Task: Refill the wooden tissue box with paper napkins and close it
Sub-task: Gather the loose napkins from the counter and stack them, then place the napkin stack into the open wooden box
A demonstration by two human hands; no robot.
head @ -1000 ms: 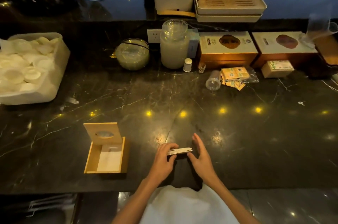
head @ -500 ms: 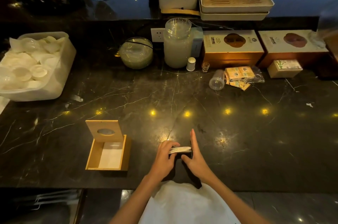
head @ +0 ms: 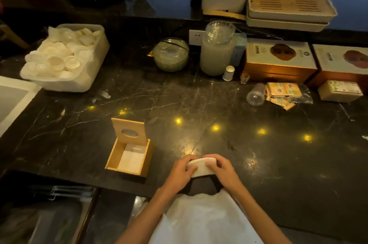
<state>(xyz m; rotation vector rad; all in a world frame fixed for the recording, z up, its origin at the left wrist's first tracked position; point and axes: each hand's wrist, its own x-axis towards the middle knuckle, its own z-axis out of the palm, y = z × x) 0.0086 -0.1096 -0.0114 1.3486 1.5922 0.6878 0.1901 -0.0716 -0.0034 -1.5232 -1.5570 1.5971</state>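
Head view, left to right. At about ten o'clock one translucent plastic tub (head: 95, 68) holds a heap of small white cups, too jumbled to count. At about eight o'clock of the hands, near the front edge of the black marble desk (head: 199, 104), stands the one light wooden tissue box (head: 129, 159); its hinged lid with the oval slot (head: 129, 132) is propped upright and a few white napkins (head: 131, 159) lie low inside. At six o'clock the left hand (head: 179, 176) and the right hand (head: 225, 172) both close their grip on one white stack of paper napkins (head: 202, 167). Half a second ago the stack lay thin and edge-on with the right fingers stretched straight; now both hands curl over it and its broad face shows, bowed slightly. My reading is that squaring-up is over and the stack is ready to go left into the box; closing the lid comes after. At one o'clock are two printed gift boxes (head: 278, 58), and at twelve two stacked cream trays (head: 288, 6).
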